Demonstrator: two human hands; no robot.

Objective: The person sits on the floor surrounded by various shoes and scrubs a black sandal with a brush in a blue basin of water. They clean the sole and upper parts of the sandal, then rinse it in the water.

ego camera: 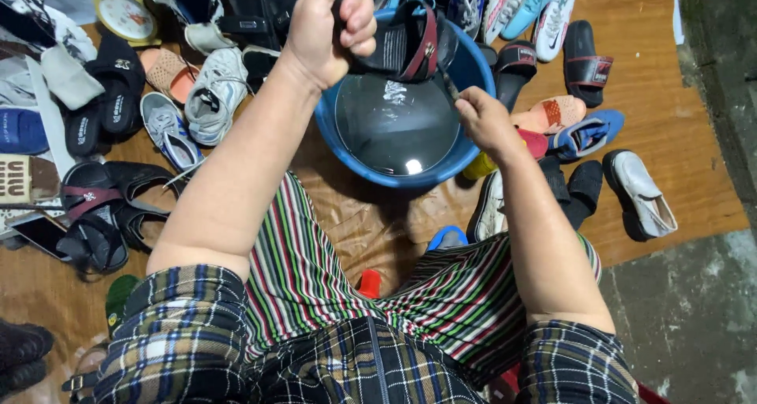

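Observation:
My left hand [331, 26] grips a black sandal with a dark red strap [406, 45] and holds it tilted over a blue basin [465, 73] full of dark water. My right hand [482, 116] is closed on the thin handle of a brush [448, 82] whose tip points up at the sandal. Both forearms reach out over my striped lap toward the basin. The brush head is hidden behind the sandal.
Many shoes ring the basin: grey sneakers [209, 93], black sandals [102, 215] at left, slides [587, 61], a white shoe [643, 195] and a blue shoe [587, 132] at right. A yellow clock [124, 10] lies far left. Bare concrete [694, 317] lies beyond the brown mat [678, 128].

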